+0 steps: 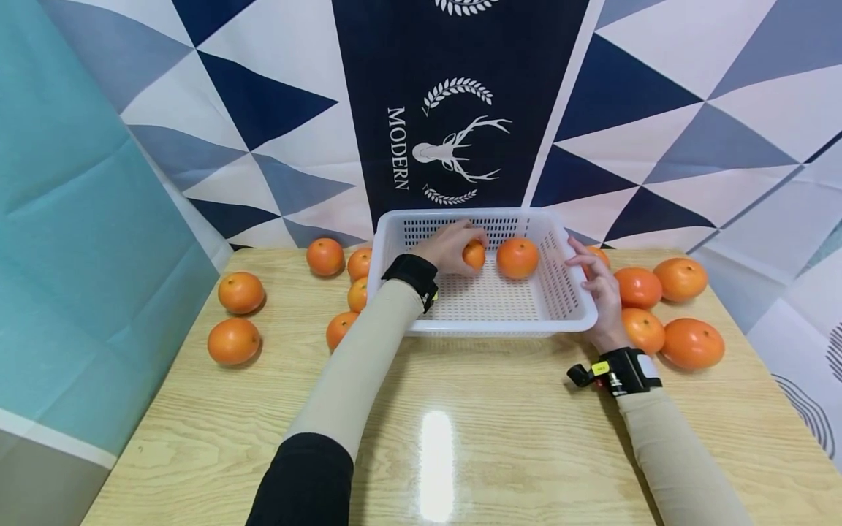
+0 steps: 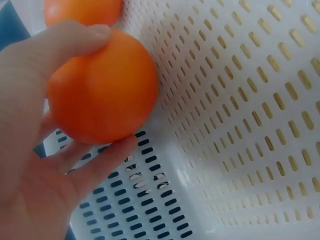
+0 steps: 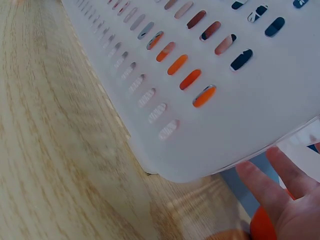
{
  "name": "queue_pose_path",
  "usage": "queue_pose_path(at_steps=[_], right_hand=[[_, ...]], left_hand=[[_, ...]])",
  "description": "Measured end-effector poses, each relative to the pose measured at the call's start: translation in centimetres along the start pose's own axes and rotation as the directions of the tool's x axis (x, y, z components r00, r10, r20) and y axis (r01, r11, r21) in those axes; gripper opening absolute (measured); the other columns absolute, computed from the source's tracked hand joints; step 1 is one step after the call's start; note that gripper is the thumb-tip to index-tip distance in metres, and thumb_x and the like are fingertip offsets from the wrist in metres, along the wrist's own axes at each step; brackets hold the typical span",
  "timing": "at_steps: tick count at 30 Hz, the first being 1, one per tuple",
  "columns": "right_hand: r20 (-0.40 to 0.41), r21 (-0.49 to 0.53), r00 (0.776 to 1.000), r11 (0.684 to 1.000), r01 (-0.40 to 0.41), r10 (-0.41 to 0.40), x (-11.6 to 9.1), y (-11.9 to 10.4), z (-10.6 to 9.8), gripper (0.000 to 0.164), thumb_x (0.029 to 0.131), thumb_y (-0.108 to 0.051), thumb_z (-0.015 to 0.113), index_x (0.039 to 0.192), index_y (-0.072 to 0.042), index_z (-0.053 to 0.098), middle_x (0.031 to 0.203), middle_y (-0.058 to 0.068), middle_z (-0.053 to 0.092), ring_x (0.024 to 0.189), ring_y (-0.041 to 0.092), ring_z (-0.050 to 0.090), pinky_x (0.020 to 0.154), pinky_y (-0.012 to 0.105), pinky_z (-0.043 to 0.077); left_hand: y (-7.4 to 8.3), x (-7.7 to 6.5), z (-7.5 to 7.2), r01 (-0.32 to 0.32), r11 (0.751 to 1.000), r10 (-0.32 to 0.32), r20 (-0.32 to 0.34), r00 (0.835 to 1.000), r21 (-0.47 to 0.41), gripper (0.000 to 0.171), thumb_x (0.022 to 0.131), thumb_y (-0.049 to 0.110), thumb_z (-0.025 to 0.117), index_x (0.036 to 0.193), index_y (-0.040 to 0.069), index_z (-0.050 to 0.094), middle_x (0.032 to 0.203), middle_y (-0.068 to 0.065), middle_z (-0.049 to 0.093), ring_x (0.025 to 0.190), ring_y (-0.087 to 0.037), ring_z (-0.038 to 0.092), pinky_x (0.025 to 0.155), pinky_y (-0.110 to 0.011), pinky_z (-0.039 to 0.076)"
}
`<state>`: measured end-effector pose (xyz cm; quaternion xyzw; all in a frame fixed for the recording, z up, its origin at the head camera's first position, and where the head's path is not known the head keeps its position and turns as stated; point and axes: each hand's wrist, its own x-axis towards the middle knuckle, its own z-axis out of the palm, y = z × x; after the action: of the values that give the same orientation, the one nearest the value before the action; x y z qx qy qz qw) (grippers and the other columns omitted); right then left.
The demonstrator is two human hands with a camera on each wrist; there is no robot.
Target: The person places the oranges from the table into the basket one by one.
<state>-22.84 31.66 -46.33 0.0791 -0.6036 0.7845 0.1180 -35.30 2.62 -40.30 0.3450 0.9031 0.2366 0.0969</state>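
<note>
L hand point(image 1: 454, 250) has fingers grasping 1st orange point(image 2: 105, 90) inside white basket point(image 1: 480, 326), partly hidden by the hand in head view; 2nd orange point(image 1: 517, 258) nearby, cut off in L wrist cam. R hand point(image 1: 600, 296), cropped in own cam: fingers extended, released, tips touching basket's R rim.

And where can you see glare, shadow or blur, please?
Head view: white glare on the table, small shadows beside the far-left oranges; left wrist: the held orange and left hand look slightly soft; right wrist: the basket wall looks shaded, greyish.
</note>
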Motion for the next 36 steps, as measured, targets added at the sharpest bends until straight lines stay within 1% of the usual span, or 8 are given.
queue_pose_path(at_steps=[9,16,20,23,25,27,30,36], right_hand=[[-0.011,0.027,1.0,0.999,-0.018,0.018,0.2,-0.1,0.3,0.062,0.089,0.004,0.023,0.108,-0.025,0.075,0.185,0.007,0.035,0.173,0.029,0.026,0.12,0.027,0.04],[-0.008,0.044,1.0,0.999,-0.024,0.024,0.1,-0.1,0.5,0.063,0.088,0.002,0.024,0.108,-0.026,0.076,0.185,0.007,0.033,0.173,0.03,0.025,0.119,0.027,0.04],[-0.004,0.048,1.0,0.999,-0.025,0.025,0.1,-0.1,0.4,0.062,0.088,0.002,0.024,0.109,-0.025,0.076,0.186,0.008,0.032,0.173,0.03,0.025,0.12,0.027,0.041],[-0.006,0.043,1.0,0.999,-0.026,0.027,0.1,-0.2,0.4,0.062,0.088,0.002,0.024,0.109,-0.025,0.076,0.185,0.006,0.034,0.174,0.029,0.025,0.121,0.027,0.04],[-0.007,0.044,1.0,0.999,-0.03,0.03,0.1,-0.2,0.4,0.062,0.088,0.002,0.024,0.109,-0.025,0.076,0.185,0.005,0.035,0.174,0.029,0.025,0.121,0.027,0.04],[-0.009,0.041,0.999,0.999,-0.031,0.031,0.0,-0.2,0.4,0.063,0.088,0.002,0.024,0.109,-0.026,0.076,0.184,0.004,0.036,0.174,0.029,0.024,0.121,0.027,0.04],[-0.01,0.038,0.999,0.999,-0.034,0.034,0.0,-0.2,0.4,0.063,0.088,0.001,0.024,0.109,-0.026,0.076,0.184,0.003,0.037,0.174,0.029,0.024,0.121,0.027,0.039],[-0.012,0.048,0.999,0.998,-0.029,0.03,0.0,-0.1,0.3,0.063,0.089,0.001,0.024,0.109,-0.026,0.077,0.184,0.004,0.037,0.174,0.03,0.025,0.119,0.027,0.041]], left_hand=[[-0.6,0.4,0.1,0.014,1.0,-0.014,0.032,0.999,0.003,0.047,0.092,0.017,0.089,0.135,0.018,0.071,0.137,-0.006,0.058,0.123,-0.026,0.056,0.107,-0.038,0.051],[-0.9,0.9,0.2,0.041,0.999,-0.041,0.056,0.998,0.001,0.049,0.091,0.018,0.089,0.136,0.019,0.07,0.142,-0.006,0.059,0.128,-0.027,0.056,0.113,-0.041,0.051],[-1.0,1.2,0.4,0.058,0.998,-0.059,0.057,0.997,0.018,0.049,0.09,0.019,0.09,0.135,0.022,0.07,0.142,-0.004,0.059,0.127,-0.024,0.055,0.112,-0.038,0.051],[-1.9,1.8,1.0,0.06,0.998,-0.061,0.05,0.997,0.018,0.05,0.09,0.022,0.091,0.135,0.026,0.07,0.142,-0.002,0.059,0.126,-0.023,0.055,0.11,-0.036,0.05],[-1.7,1.6,0.8,0.059,0.998,-0.06,0.053,0.997,0.015,0.051,0.091,0.022,0.089,0.138,0.025,0.069,0.144,-0.003,0.059,0.127,-0.023,0.055,0.111,-0.036,0.05],[-2.1,1.9,1.1,0.058,0.998,-0.059,0.049,0.997,0.013,0.056,0.088,0.023,0.092,0.138,0.028,0.068,0.144,-0.001,0.059,0.125,-0.022,0.055,0.109,-0.035,0.051],[-0.6,0.6,0.1,0.067,0.998,-0.068,0.067,0.995,0.02,0.061,0.09,0.02,0.091,0.145,0.024,0.065,0.15,-0.004,0.058,0.129,-0.024,0.055,0.113,-0.037,0.052],[0.0,0.0,-0.4,0.086,0.995,-0.089,0.083,0.993,0.041,0.066,0.091,0.019,0.09,0.15,0.025,0.062,0.165,-0.002,0.054,0.136,-0.024,0.053,0.119,-0.038,0.049]])
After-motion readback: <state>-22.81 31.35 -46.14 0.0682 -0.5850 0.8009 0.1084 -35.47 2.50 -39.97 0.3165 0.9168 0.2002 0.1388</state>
